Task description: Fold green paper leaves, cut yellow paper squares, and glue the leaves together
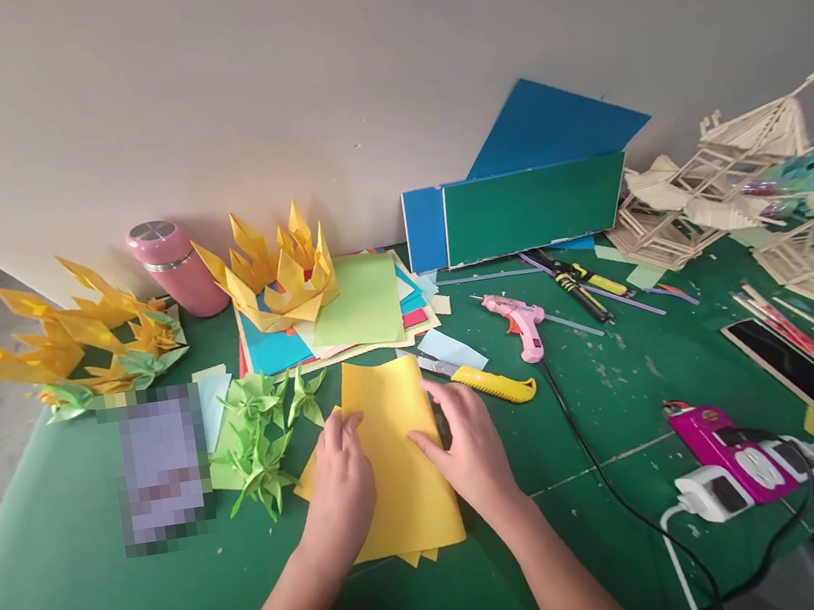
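A yellow sheet of paper (pixel 401 477), apparently folded over, lies upright before me, with more yellow paper poking out beneath its lower and left edges. My left hand (pixel 340 486) grips its left edge with bent fingers. On the right side, my right hand (pixel 470 443) has its thumb on the paper and its fingers at the edge. Just beyond my right fingers is a yellow utility knife (pixel 498 383). Green folded paper flowers (pixel 260 447) sit to the left of my left hand.
Yellow paper crowns (pixel 290 281) stand at the back and far left, near a pink flask (pixel 179 271). A pink glue gun (pixel 519 319), pliers (pixel 574 281), a magenta power strip (pixel 735 451), a phone (pixel 794 367) and wooden stick models (pixel 686 195) occupy the right.
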The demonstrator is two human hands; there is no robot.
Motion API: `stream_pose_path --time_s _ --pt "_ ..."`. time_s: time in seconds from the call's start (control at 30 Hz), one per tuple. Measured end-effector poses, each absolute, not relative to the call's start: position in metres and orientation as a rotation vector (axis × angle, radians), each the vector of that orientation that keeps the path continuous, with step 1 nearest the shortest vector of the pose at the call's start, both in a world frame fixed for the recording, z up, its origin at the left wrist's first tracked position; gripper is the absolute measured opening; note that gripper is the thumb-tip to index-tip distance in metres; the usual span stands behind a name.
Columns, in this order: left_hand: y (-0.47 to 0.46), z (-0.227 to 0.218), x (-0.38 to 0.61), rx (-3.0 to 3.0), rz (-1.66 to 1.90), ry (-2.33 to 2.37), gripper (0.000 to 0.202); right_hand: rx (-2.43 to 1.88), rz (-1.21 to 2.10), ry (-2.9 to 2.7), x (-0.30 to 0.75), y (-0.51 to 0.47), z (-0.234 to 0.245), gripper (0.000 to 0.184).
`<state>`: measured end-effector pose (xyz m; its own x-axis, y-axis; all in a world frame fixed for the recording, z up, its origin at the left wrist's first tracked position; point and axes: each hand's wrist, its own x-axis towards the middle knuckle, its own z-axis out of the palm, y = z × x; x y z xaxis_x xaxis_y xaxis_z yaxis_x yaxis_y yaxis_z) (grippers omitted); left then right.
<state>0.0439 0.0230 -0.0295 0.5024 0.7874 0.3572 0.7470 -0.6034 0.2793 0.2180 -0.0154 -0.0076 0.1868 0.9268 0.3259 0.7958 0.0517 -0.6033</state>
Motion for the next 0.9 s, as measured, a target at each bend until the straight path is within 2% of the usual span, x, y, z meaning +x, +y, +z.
stream_pose_path --time_s 0.07,0.13,0.3,0.47,0.8,0.9 --pt "0.022 -0.028 0.045 2.688 0.688 1.362 0.043 -1.721 0.183 -1.778 0.214 -0.018 -0.003 0.022" --pt "0.021 -0.025 0.047 2.734 0.650 1.355 0.046 -1.693 0.237 -1.909 0.207 -0.020 0.001 0.017" --pt "0.020 -0.019 0.050 2.799 0.522 1.387 0.050 -1.735 0.382 -1.962 0.198 -0.022 0.000 0.020" --pt "0.019 -0.022 0.052 2.743 0.553 1.441 0.054 -1.840 0.403 -1.833 0.219 -0.022 -0.004 0.016" --pt "0.013 -0.015 0.057 2.684 0.579 1.644 0.040 -1.835 0.434 -1.716 0.241 -0.023 -0.007 0.017" --pt "0.012 -0.010 0.059 2.655 0.641 1.586 0.043 -1.850 0.467 -1.699 0.241 -0.023 -0.006 0.015"
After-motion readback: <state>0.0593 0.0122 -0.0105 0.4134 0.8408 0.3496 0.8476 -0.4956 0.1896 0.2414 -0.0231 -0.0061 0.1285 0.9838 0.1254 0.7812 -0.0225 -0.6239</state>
